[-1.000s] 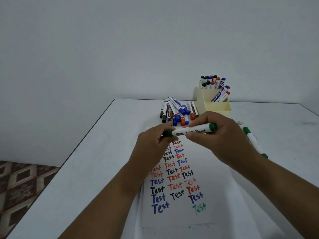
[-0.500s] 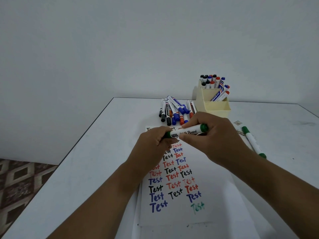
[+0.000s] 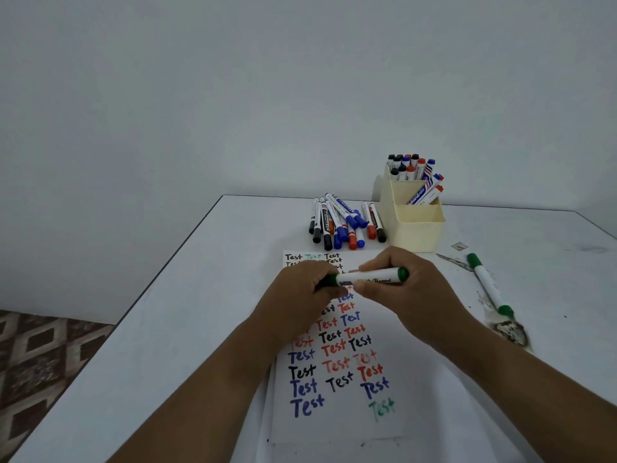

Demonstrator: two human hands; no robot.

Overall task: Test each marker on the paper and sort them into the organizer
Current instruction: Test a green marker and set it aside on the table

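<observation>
The table (image 3: 173, 329) is lying white and bare along its left side, its dark left edge running diagonally away, so there is plenty of open room for an arm to sweep there, while the right side is carrying more clutter. The paper (image 3: 337, 426) is sitting lengthwise in front of the person, near the middle, probably so both hands can be working above it; it is filling up with rows of "Test" in black, blue, red and one faint green word low on the right, and blank room is remaining below the writing and down the right margin. The organizer (image 3: 417, 228) is standing just beyond the paper's far right corner, within easy reach, its back compartment holding upright markers, its middle one holding two leaning ones, its front one showing nothing. The pile (image 3: 344, 222) of untested markers is lying just left of it, close to the paper's top edge. The left hand (image 3: 300, 295) is curling round the cap end and the right hand (image 3: 410, 295) is pinching the barrel of a green marker (image 3: 370, 278), held level above the paper's upper half, likely for capping or uncapping. A spare green marker (image 3: 488, 285) is lying well off to the right.
</observation>
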